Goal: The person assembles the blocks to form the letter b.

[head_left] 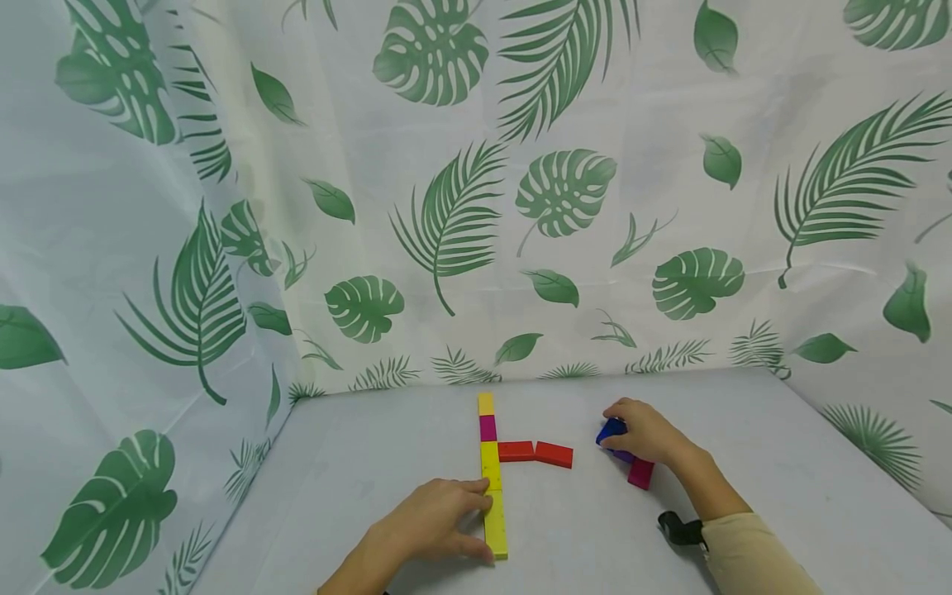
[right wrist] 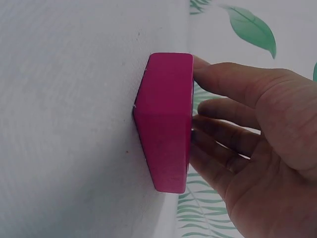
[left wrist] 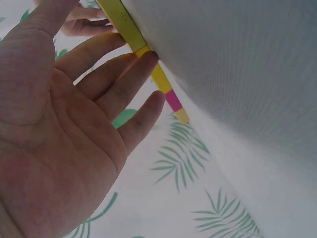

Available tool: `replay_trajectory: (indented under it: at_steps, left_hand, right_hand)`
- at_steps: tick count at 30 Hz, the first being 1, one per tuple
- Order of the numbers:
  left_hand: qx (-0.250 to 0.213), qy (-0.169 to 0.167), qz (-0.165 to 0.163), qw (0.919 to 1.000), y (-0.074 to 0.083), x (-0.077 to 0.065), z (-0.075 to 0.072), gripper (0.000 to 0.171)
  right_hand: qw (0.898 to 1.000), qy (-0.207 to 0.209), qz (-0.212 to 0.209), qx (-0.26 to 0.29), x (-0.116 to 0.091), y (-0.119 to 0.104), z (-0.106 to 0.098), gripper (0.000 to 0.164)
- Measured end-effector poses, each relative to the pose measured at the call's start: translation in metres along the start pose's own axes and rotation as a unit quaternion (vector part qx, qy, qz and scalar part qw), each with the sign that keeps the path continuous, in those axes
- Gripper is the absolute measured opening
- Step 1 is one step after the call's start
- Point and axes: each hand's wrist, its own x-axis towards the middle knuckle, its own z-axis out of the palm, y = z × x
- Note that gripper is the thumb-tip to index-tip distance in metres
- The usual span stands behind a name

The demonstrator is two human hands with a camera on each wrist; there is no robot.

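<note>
A straight column of flat blocks lies on the table, with a long yellow block (head_left: 495, 525) nearest, another yellow block (head_left: 491, 466), a magenta block (head_left: 487, 428) and a small yellow block (head_left: 486, 403) farthest. My left hand (head_left: 435, 521) touches the column's left side with fairly straight fingers, palm visible in the left wrist view. Two red blocks, the inner one (head_left: 516, 451) and the slightly tilted outer one (head_left: 554, 454), extend right from the column. My right hand (head_left: 645, 431) pinches a blue block (head_left: 612, 430) between thumb and fingers. Beside it are a purple block (head_left: 623, 455), partly hidden, and a magenta block (head_left: 640, 473).
A black device (head_left: 678, 529) is strapped at my right wrist, by the beige sleeve (head_left: 754, 554). White cloth with green leaves (head_left: 550, 330) hangs behind the pale table (head_left: 335, 463) and along both sides.
</note>
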Motion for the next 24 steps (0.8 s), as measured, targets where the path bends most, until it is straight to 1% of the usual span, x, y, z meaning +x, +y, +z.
replay_trajectory:
  at_steps: [4,7,12,16,19,24]
  left_hand:
    - [-0.001,0.000,-0.003,1.0000,0.0005,-0.0007,-0.0002,0.066]
    - [0.000,0.002,-0.002,1.0000,0.0004,-0.0006,-0.0002,0.066]
    - [0.002,0.003,0.000,1.0000,0.0003,-0.0001,-0.0001,0.066]
    - [0.001,0.003,-0.001,1.0000,0.0002,0.0002,0.0000,0.067]
    - [0.001,0.004,0.001,1.0000,-0.0001,-0.0001,0.0003,0.067]
    - [0.001,0.004,0.000,1.0000,-0.0004,-0.0002,0.0006,0.067]
  right_hand:
    - [1.000,-0.003,0.000,0.000,0.0007,0.0002,-0.0002,0.052]
    - [1.000,-0.009,-0.005,0.011,0.0009,-0.0006,0.0006,0.052]
    - [0.999,-0.022,-0.027,0.039,0.0015,-0.0027,0.0028,0.051]
    - [0.998,-0.028,-0.041,0.036,0.0020,-0.0042,0.0030,0.049]
    - [0.998,-0.030,-0.039,0.032,0.0018,-0.0044,0.0031,0.049]
    - [0.999,-0.028,-0.016,0.042,-0.0002,-0.0048,0.0036,0.049]
